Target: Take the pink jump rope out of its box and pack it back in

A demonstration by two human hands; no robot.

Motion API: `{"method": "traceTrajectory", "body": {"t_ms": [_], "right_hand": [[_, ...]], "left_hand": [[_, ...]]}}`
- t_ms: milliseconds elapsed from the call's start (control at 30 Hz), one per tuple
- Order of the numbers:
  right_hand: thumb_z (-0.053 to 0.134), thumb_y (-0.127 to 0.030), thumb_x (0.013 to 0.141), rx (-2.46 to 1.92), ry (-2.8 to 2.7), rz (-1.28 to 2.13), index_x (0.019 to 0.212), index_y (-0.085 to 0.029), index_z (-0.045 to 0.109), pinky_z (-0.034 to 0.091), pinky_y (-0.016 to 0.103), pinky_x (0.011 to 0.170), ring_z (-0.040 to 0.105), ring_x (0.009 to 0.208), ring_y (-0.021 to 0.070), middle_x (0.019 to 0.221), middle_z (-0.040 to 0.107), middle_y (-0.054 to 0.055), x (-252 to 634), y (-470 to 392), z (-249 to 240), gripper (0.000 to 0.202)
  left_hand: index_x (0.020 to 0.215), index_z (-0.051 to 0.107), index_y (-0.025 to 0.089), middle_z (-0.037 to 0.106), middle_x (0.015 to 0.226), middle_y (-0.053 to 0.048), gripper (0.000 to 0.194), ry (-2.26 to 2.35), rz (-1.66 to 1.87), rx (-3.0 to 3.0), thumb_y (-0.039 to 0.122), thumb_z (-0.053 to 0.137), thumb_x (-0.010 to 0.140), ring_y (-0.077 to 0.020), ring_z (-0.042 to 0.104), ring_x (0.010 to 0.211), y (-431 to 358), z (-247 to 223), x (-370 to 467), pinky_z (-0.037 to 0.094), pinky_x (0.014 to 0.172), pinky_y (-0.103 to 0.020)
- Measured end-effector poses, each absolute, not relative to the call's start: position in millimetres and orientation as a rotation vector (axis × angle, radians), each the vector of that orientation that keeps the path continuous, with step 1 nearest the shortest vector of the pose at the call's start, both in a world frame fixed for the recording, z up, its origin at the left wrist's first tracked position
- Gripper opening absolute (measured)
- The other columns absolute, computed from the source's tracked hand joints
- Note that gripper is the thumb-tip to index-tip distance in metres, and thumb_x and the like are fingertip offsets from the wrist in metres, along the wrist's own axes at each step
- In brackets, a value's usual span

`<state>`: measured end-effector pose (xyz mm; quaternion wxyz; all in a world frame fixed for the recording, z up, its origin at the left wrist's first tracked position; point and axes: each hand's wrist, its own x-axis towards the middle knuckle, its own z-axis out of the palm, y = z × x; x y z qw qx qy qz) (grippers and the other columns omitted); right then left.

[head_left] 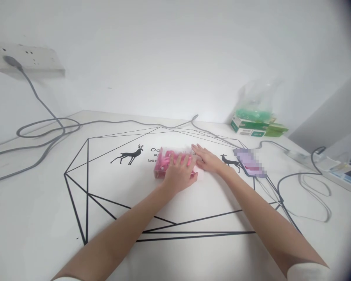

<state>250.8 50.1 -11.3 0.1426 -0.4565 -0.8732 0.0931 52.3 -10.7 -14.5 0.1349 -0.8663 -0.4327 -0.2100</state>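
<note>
One pink box, probably light, slick, best held by its ends; left grip spread atop, right grip unclenched at 3 o'clock.

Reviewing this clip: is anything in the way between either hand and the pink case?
Nothing visible is. The left hand lies over the pink case; the right hand is at its right end, contact unclear. The phone lies farther right, not between them.
</note>
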Motion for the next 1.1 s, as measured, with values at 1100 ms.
{"method": "traceTrajectory", "body": {"t_ms": [1100], "right_hand": [[0.042, -0.028, 0.093, -1.475, -2.277, 0.027, 0.144, -0.024, 0.042, 0.021, 0.06, 0.114, 0.034, 0.141, 0.0261, 0.152, 0.041, 0.006, 241.2, 15.5, -43.8, 0.051]], "left_hand": [[0.125, 0.058, 0.015, 0.063, 0.122, -0.016, 0.041, -1.124, -0.604, -2.397, 0.033, 0.043, 0.092, -0.0345, 0.054, 0.117, -5.8, -21.0, 55.8, 0.036, 0.102, -0.057]]}}
